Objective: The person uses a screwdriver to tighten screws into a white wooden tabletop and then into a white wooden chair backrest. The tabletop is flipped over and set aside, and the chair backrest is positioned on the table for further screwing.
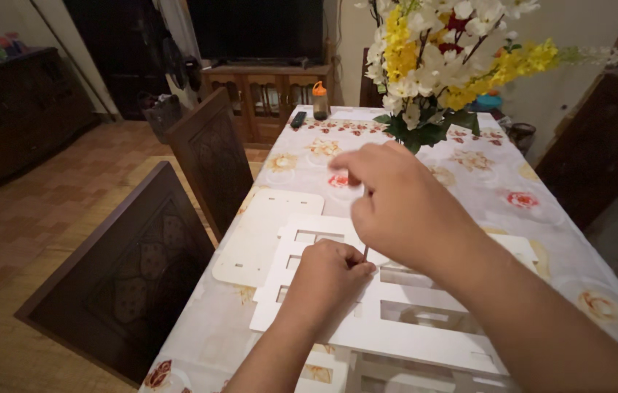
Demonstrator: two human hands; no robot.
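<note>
Fingers of left hand (327, 280) curled into a loose fist, pressing on white slotted panel (396, 306) — apparently to steady it on the bench (483, 182). Fingers of right hand (396, 196) pinched together just above, seemingly around a thin dark pin (365, 253), too small to tell for sure. Left of both, a plain white board (269, 233), set aside. Beyond, flower bouquet (440, 58), dark remote (298, 119), orange-capped bottle (320, 100).

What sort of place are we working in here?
Most likely a home dining room: a long table under a floral cloth with dark carved chairs beside it, a flower bouquet on top, and a wooden cabinet with a dark screen behind.
</note>
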